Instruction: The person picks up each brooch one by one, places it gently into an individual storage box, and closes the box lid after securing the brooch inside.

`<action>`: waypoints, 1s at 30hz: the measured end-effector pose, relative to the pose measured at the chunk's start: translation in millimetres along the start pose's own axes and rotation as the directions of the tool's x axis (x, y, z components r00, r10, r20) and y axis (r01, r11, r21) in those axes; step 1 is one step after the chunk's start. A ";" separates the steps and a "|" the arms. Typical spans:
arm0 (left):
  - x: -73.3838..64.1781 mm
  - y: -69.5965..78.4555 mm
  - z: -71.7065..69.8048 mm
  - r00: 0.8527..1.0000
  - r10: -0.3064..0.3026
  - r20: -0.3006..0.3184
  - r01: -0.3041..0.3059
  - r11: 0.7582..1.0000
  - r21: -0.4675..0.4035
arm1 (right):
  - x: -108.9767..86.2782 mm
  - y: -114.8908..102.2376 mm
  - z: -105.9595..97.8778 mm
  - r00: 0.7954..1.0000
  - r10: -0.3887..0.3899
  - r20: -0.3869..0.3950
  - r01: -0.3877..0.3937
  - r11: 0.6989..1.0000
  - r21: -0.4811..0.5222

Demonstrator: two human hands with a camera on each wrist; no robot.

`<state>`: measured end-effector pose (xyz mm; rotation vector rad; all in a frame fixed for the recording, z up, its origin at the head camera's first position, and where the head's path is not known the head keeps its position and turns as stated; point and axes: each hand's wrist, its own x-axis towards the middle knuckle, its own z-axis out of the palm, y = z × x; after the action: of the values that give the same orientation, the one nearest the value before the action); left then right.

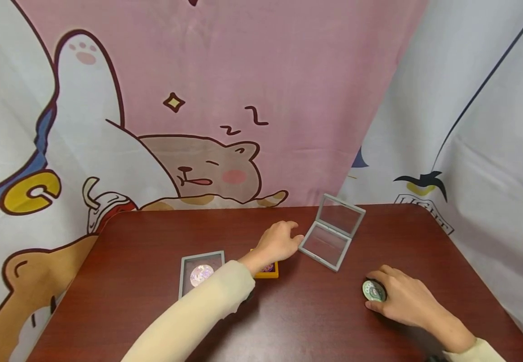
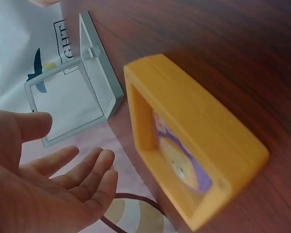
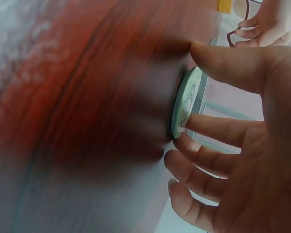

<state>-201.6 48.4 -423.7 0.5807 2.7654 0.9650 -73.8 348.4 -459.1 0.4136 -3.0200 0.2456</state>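
Observation:
My left hand [image 1: 279,242] reaches over the table with its fingers spread and nothing in them. Its fingertips are close to a grey-framed clear display case [image 1: 326,245], which stands with its lid raised. Under the left forearm, partly hidden, is a small yellow frame [image 2: 199,121] with a purple cartoon picture inside. At the right, my right hand [image 1: 402,296] surrounds a round green badge [image 1: 373,290] low at the table. In the right wrist view, the index finger touches the badge, while the thumb [image 3: 233,65] appears apart from its edge.
Left of the yellow frame lies another grey frame [image 1: 182,276] holding a round, shiny pinkish badge [image 1: 201,275], partly covered by the left sleeve [image 1: 198,317]. Everything rests on a dark red-brown wooden table [image 1: 307,322]. A cartoon-printed curtain [image 1: 316,100] hangs right behind the table's far edge.

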 end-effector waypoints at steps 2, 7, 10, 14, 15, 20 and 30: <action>3.2 2.3 3.8 1.000 -0.017 0.014 0.017 1.000 0.008 | 0.1 -0.2 -0.5 1.000 0.003 0.009 -0.003 1.000 0.002; 10.3 6.8 8.8 0.997 -0.068 0.047 0.064 0.994 0.086 | 1.7 -1.4 -1.4 0.999 0.017 0.044 -0.018 1.000 0.006; 15.6 7.5 10.7 0.995 -0.084 0.048 0.076 0.987 0.144 | 2.6 -1.9 -1.3 0.998 0.023 0.054 -0.023 1.000 0.008; 22.0 8.0 12.9 0.994 -0.099 0.051 0.089 0.982 0.165 | 2.9 -1.7 -1.4 0.999 0.015 0.050 -0.016 1.000 0.010; 23.1 8.5 13.1 0.993 -0.102 0.057 0.092 0.983 0.160 | 2.9 -1.6 -1.4 0.999 0.014 0.047 -0.015 1.000 0.009; 26.9 10.5 16.6 0.989 -0.116 0.090 0.103 0.985 0.137 | 1.4 -1.5 -1.1 0.999 0.012 0.037 -0.012 1.000 0.014; 29.1 7.6 28.0 0.986 -0.124 0.114 0.104 0.980 0.167 | 0.7 -2.7 -0.6 0.999 0.002 0.042 -0.004 0.999 0.042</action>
<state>-218.3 81.6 -441.4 0.4792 2.7462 0.6632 -73.7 345.8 -458.1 0.4228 -3.0613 0.3050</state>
